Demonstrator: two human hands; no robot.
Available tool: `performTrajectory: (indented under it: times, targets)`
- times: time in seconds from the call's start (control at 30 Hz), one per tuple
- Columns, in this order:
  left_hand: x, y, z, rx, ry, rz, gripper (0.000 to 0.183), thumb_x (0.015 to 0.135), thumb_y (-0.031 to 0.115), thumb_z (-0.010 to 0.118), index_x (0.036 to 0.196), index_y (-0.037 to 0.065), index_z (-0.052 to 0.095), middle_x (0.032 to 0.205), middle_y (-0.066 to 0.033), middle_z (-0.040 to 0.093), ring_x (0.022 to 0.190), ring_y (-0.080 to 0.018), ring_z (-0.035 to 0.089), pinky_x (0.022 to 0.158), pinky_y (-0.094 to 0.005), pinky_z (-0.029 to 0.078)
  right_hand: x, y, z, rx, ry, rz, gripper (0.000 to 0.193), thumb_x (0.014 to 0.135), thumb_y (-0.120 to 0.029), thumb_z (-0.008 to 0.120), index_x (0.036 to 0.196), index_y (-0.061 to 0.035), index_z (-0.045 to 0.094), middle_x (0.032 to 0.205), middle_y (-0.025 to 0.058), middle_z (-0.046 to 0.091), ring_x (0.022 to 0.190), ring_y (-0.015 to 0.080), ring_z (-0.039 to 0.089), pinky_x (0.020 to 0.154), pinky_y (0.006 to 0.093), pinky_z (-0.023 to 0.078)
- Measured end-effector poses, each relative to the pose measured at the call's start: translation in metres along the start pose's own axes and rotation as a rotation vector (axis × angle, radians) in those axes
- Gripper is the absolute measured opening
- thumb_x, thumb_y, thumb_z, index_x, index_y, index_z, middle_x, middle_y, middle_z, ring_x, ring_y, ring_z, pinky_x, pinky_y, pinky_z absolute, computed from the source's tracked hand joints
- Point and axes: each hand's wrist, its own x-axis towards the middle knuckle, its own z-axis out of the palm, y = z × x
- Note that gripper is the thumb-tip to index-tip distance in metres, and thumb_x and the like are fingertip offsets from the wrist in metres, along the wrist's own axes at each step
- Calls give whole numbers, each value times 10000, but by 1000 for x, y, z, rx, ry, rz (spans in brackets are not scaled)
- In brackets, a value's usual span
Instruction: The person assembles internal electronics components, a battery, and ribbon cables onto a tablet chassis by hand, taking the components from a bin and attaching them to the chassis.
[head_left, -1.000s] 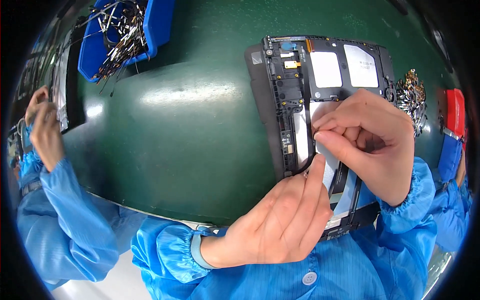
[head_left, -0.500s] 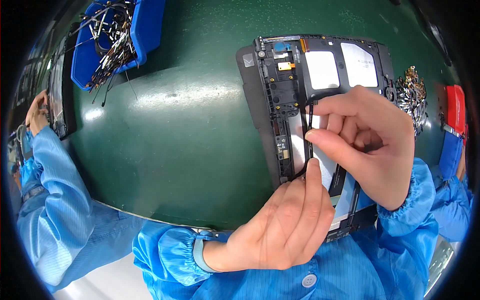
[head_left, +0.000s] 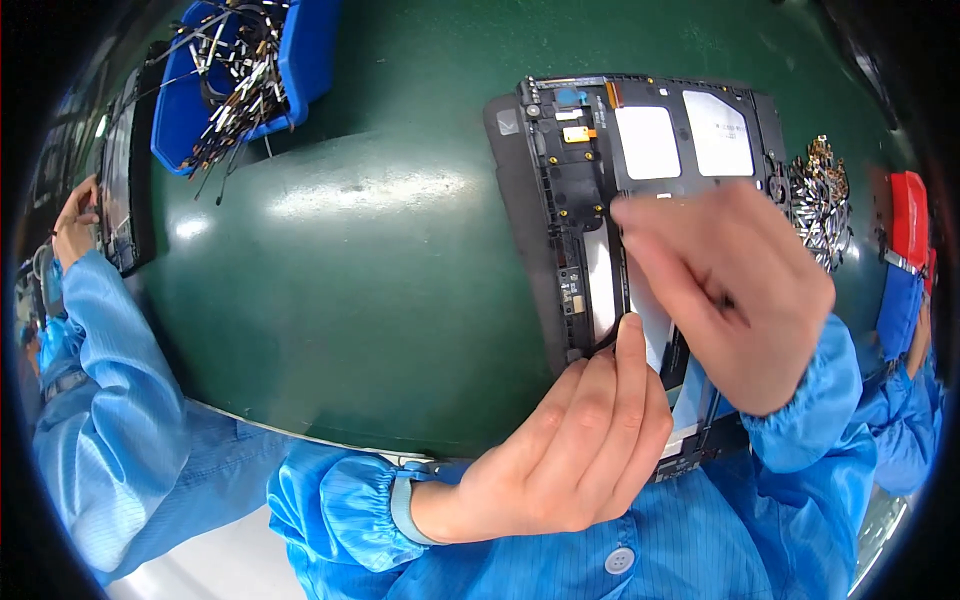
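Observation:
An opened black tablet-like device (head_left: 578, 180), with white rectangular panels and small connectors on its inner side, lies tilted on the green table. A thin black cable (head_left: 624, 285) runs lengthwise along the device between my hands. My left hand (head_left: 560, 450) is closed at the cable's lower end, its index fingertip pressing there; the thumb is hidden. Higher up the same cable, my right hand (head_left: 735, 290) is pinched, thumb against index finger, slightly blurred by motion. The cable's upper end is hidden behind these fingertips.
A blue bin (head_left: 310, 60) full of thin cables stands at the far left on the green table (head_left: 380, 280). Right of the device lies a pile of cables (head_left: 820, 205), then a red bin (head_left: 908, 220) and a blue one (head_left: 900, 310). A co-worker's hand (head_left: 75, 225) rests by another device at left.
My right hand has turned, knuckles now more over the device, and its fingertips sit closer to it. The device and the view have shifted slightly. My left hand stays at the cable's lower end.

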Motion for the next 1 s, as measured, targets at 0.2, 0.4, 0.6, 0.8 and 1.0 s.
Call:
performTrajectory:
  times: [0.2, 0.4, 0.6, 0.8, 1.0]
  targets:
    - [-15, -10, -19, -202, 65, 39, 215, 855, 167, 552, 744, 12, 652, 856, -145, 695, 681, -178, 645, 608, -219, 527, -17, 5, -1, -199, -62, -402, 278, 642, 89, 714, 915, 42, 697, 765, 82, 556, 612, 176, 570, 496, 263, 443]
    - [-42, -16, -35, -186, 75, -114, 96, 761, 115, 566, 780, 84, 655, 823, -52, 683, 740, -138, 631, 695, -249, 524, -23, 4, -3, -130, -24, -681, 307, 493, 0, 734, 791, -68, 715, 736, 2, 609, 665, 132, 580, 535, 249, 449]
    - [-51, -13, -33, -217, 81, -96, 89, 735, 107, 575, 778, 94, 651, 819, -39, 679, 735, -134, 627, 667, -238, 497, -7, 9, 4, -165, -77, -854, 289, 478, 17, 710, 750, -80, 700, 738, -13, 608, 724, 124, 585, 568, 232, 457]
    - [-53, -12, -29, -238, 152, -123, 228, 859, 233, 592, 692, 81, 632, 711, -62, 673, 624, -154, 606, 494, -240, 486, -2, -12, -4, -188, -196, -695, 238, 489, -122, 651, 720, -82, 689, 737, -10, 604, 732, 146, 587, 566, 289, 462]
    - [-56, -10, -29, -210, 206, -122, 175, 816, 192, 584, 684, 90, 638, 703, -49, 675, 616, -143, 603, 492, -232, 455, 0, -15, -10, -276, -280, -704, 242, 506, -124, 671, 740, -67, 704, 753, -12, 608, 769, 150, 587, 580, 318, 470]
